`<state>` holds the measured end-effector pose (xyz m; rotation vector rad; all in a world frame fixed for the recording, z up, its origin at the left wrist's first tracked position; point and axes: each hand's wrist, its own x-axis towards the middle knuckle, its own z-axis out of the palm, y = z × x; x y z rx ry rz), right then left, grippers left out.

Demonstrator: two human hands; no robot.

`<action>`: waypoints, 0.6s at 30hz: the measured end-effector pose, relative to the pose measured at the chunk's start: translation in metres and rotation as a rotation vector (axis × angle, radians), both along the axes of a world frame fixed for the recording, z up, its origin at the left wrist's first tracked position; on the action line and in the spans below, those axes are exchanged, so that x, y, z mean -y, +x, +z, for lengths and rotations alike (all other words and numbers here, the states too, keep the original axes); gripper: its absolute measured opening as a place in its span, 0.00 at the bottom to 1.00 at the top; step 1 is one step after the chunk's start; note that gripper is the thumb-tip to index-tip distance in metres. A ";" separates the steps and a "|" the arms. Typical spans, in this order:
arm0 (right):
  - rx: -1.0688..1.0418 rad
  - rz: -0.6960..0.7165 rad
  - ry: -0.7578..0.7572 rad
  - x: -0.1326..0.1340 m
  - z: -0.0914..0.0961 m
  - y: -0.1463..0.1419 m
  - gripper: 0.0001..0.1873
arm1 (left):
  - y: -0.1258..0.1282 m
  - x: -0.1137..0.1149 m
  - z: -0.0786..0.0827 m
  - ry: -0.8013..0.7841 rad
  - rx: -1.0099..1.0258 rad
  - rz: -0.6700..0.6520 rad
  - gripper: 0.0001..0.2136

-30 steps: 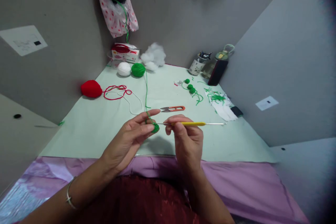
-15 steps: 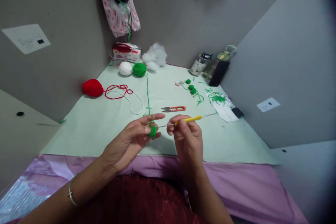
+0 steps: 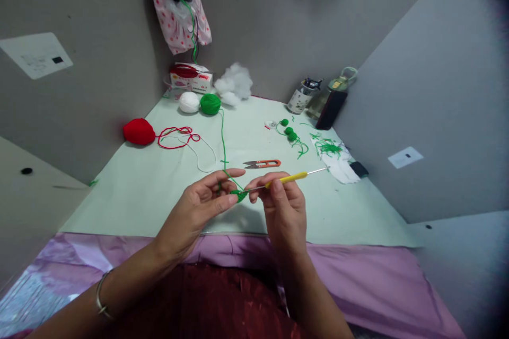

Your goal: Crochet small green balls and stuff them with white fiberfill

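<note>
Between thumb and fingers, my left hand (image 3: 207,198) pinches a small green crochet piece (image 3: 240,197). Green yarn (image 3: 223,143) runs from the green yarn ball (image 3: 210,104) down past the left forefinger to the piece. My right hand (image 3: 282,204) grips a crochet hook (image 3: 292,178) by its yellow handle, its metal tip at the top edge of the piece. The right fingertips are close to the piece's right side; whether they touch it I cannot tell. Just beyond the hands lie orange-handled thread snips (image 3: 262,163).
A red yarn ball (image 3: 139,132), a white yarn ball (image 3: 189,102) and white stuffing (image 3: 234,85) lie toward the back left. Small green balls (image 3: 289,131), yarn scraps (image 3: 329,146), a phone (image 3: 331,110) and a bottle (image 3: 318,106) are to the right. Grey partitions surround the table.
The crochet piece has tilted and shifted right, closer to my right hand. The left thumb has moved right with it, and the yarn now slants to the piece instead of hanging straight.
</note>
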<state>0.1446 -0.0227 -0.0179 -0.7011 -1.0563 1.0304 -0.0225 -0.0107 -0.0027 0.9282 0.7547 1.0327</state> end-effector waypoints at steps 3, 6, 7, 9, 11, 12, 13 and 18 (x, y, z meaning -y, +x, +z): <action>0.119 -0.077 0.040 0.005 0.003 0.001 0.11 | -0.002 0.000 -0.002 0.053 -0.040 0.011 0.16; 0.388 -0.209 0.163 0.013 0.005 0.001 0.11 | -0.003 0.001 -0.002 0.133 -0.128 0.049 0.16; 0.479 -0.243 0.225 0.014 0.005 0.000 0.11 | -0.003 0.001 -0.002 0.161 -0.164 0.070 0.16; 0.631 -0.280 0.351 0.017 0.003 0.000 0.14 | -0.002 0.002 -0.001 0.207 -0.227 0.126 0.16; 0.778 -0.341 0.455 0.017 -0.002 -0.001 0.16 | 0.001 0.004 0.000 0.207 -0.237 0.172 0.17; 0.862 -0.381 0.497 0.017 -0.004 -0.001 0.18 | 0.002 0.005 0.001 0.177 -0.197 0.176 0.19; 0.938 -0.419 0.533 0.017 -0.007 -0.001 0.20 | 0.003 0.005 0.002 0.123 -0.132 0.156 0.20; 0.681 -0.420 0.443 0.015 -0.006 -0.002 0.18 | 0.002 -0.001 0.003 -0.251 0.203 -0.083 0.21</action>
